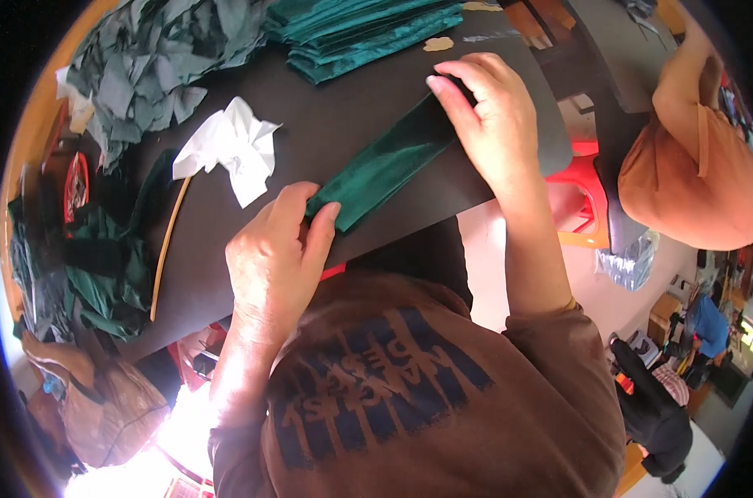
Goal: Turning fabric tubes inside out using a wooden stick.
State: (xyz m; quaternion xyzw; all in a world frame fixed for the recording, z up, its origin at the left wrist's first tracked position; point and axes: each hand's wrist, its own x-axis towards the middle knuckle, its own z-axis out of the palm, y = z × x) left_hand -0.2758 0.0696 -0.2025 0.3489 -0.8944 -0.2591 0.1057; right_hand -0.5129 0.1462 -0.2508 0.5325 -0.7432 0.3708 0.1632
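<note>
"As the green strip (385, 170) lies slantwise over the bench (326, 124), what holds it?"

"Left hand (272, 249): fingers pinching the near end. Right hand (498, 116): fingers curled at the far end; closure cannot be confirmed."

"Expected handling?"

"Probably light, limp and smooth, liable to slide or crease; best taken at both ends and kept lightly taut."

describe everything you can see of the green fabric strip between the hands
The long, narrow, dark green fabric strip looks velvety, with a sheen and nearly straight long edges. It runs diagonally over the dark grey tabletop. The bare left hand grips its near end, the bare right hand its far end, partly hidden.
</note>
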